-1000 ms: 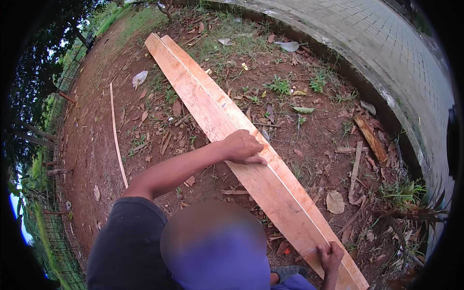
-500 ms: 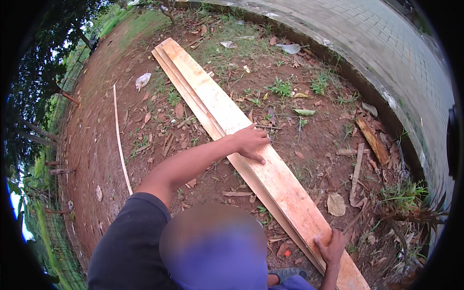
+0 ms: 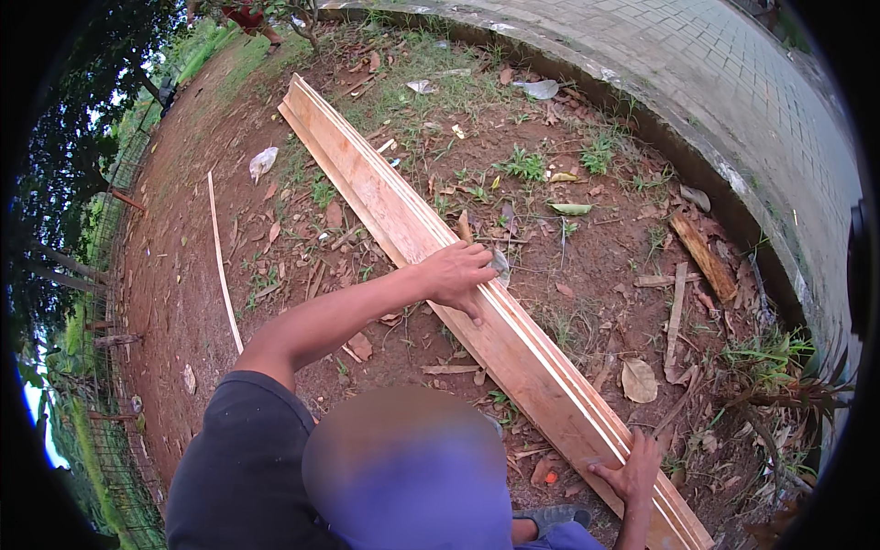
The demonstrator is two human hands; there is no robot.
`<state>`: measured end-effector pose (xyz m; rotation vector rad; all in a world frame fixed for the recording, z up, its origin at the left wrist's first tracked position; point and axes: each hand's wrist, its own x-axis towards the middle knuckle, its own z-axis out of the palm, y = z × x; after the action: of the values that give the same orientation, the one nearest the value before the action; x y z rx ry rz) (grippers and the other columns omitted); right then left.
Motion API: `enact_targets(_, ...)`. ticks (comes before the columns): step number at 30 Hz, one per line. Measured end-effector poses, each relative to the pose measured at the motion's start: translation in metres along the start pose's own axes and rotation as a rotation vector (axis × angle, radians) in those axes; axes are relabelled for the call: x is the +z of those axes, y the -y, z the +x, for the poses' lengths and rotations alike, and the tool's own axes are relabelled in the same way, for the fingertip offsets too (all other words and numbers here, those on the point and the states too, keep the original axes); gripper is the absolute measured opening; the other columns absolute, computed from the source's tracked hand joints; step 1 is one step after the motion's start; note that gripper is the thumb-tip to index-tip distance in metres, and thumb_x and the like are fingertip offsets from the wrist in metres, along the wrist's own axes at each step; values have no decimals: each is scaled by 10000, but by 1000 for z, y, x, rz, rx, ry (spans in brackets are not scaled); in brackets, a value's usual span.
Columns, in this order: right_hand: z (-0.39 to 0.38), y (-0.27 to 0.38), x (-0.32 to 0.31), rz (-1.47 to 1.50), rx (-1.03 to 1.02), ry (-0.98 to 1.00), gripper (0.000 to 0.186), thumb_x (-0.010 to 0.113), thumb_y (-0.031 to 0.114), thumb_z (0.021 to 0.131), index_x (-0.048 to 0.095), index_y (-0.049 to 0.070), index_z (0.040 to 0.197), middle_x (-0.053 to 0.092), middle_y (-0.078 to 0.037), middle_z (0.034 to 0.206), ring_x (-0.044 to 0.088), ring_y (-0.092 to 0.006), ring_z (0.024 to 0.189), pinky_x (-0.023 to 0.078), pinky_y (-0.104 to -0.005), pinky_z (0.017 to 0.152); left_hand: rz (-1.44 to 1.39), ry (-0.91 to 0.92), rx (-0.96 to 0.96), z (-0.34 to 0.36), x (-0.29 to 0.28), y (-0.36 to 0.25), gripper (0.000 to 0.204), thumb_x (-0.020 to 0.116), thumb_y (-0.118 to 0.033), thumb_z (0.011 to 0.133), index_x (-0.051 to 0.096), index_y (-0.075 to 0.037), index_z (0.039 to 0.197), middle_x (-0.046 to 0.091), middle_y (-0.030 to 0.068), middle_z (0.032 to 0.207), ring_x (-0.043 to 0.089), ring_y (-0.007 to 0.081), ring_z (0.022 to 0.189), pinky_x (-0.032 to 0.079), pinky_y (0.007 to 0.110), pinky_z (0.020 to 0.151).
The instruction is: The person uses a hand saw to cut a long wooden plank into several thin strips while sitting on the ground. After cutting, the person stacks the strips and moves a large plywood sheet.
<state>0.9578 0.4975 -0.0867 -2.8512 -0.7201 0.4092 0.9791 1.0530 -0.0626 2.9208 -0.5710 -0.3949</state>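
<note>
A stack of long wooden boards (image 3: 530, 371) runs diagonally from the far left to the near right, low over the ground. It is tipped so that a broad face shows and several pale edges line its right side. My left hand (image 3: 456, 278) grips it near the middle, fingers over the edges and thumb on the broad face. Closer to the near end, my right hand (image 3: 634, 472) holds the boards in a similar way, its thumb on the face. The undersides of the boards are hidden.
A thin wooden strip (image 3: 220, 257) lies on the soil at left. A weathered wood block (image 3: 704, 258) and a narrow stick (image 3: 676, 312) lie at right. Beyond them a concrete curb (image 3: 632, 96) borders the paving. Someone in red (image 3: 246, 18) is at the far left.
The boards have turned from lying broad face up to being tipped, their edges now showing on the right. Both hands have stayed on them. A person in red has appeared far off.
</note>
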Motion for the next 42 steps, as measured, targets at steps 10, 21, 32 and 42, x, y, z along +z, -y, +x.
enact_targets(10, -8, 1, 8, 40, 64, 51, 871, 964, 588, 437, 481, 23, 892, 477, -170, 935, 499, -392, 930, 422, -501, 817, 72, -147, 36, -26, 25, 0, 789, 782, -694, 688, 625, -13, 1053, 582, 122, 1079, 574, 303, 1062, 450, 426, 973)
enact_targets(21, -52, 31, 21, 34, -11, -174, 691, 931, 469, 595, 532, 23, 941, 539, -167, 916, 583, -402, 870, 467, -481, 724, 134, -384, -36, -77, 42, -35, 703, 844, -484, 732, 600, -66, 1242, 527, 154, 1412, 460, 331, 1388, 408, 542, 1112)
enact_targets(32, -64, 47, 13, 26, -155, -159, 451, 860, 229, 564, 529, 68, 825, 535, -122, 826, 565, -341, 747, 430, -462, 638, 177, -159, -4, -69, 11, -49, 699, 821, -385, 776, 555, -77, 1344, 608, 113, 1328, 522, 263, 1367, 260, 568, 1247)
enact_targets(42, -59, 43, 10, 223, -93, -85, 467, 868, 319, 639, 604, 58, 922, 614, -150, 890, 616, -381, 822, 504, -483, 734, -111, 322, 15, -20, -2, -23, 565, 833, -475, 696, 603, -37, 969, 684, 207, 881, 683, 422, 876, 538, 513, 783)
